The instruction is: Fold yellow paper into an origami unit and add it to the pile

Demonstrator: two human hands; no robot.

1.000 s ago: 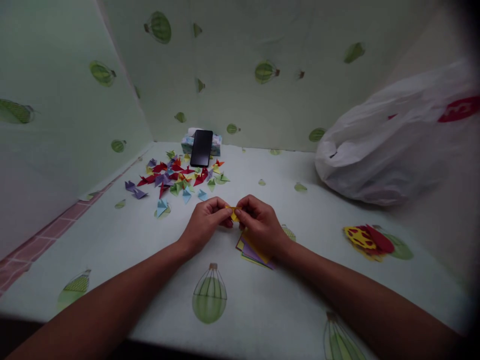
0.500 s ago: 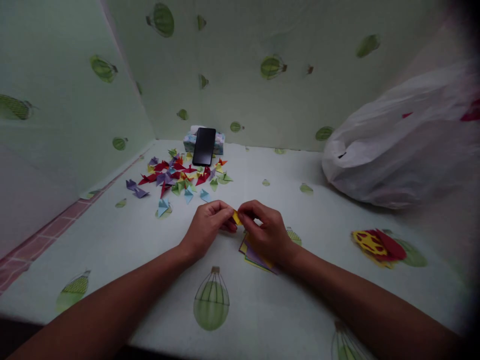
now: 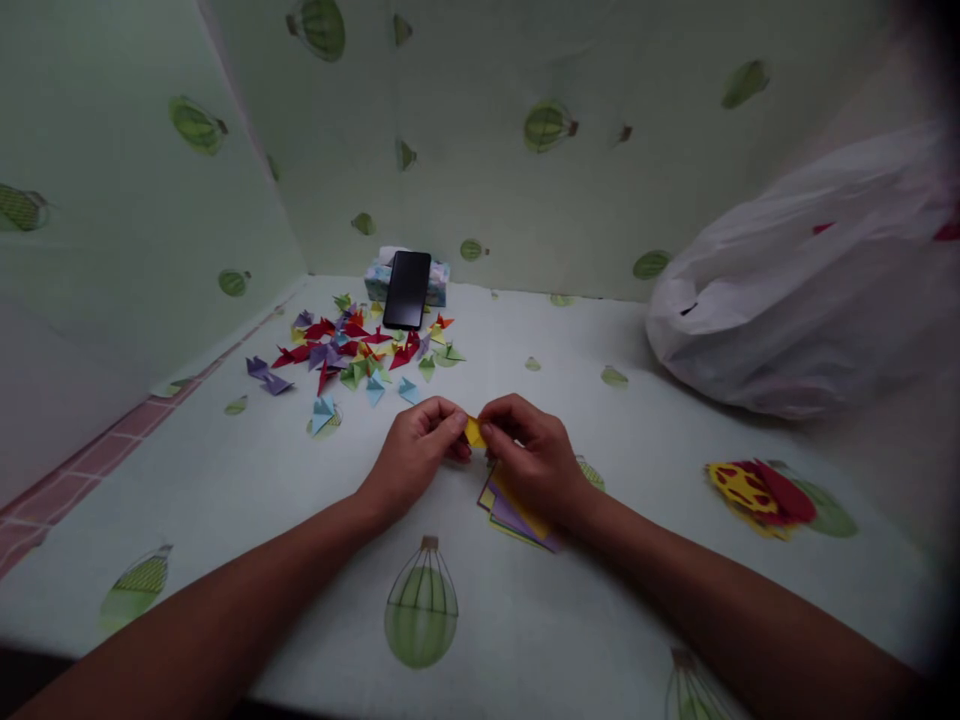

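A small piece of folded yellow paper (image 3: 474, 433) is pinched between my two hands, just above the table. My left hand (image 3: 420, 448) grips its left side between thumb and fingers, and my right hand (image 3: 531, 450) has hold of the right side. Most of the paper is covered by fingertips, so its exact shape is unclear. Beneath my right hand lies a stack of coloured paper sheets (image 3: 514, 515), with purple, yellow and green edges fanned out. Beyond my left hand, several small folded paper birds (image 3: 352, 350) are heaped in red, purple, green, blue and orange.
A black phone (image 3: 408, 290) leans against a tissue box (image 3: 379, 283) behind the birds. At the right stands a bulky white plastic bag (image 3: 765, 310). Yellow and red cut-out pieces (image 3: 757, 490) lie in front of it. Balloon-patterned covering lines the table and walls.
The fingers of my right hand have shifted slightly, and more of the yellow paper shows between the hands. The view has moved a little; the other things lie as before.
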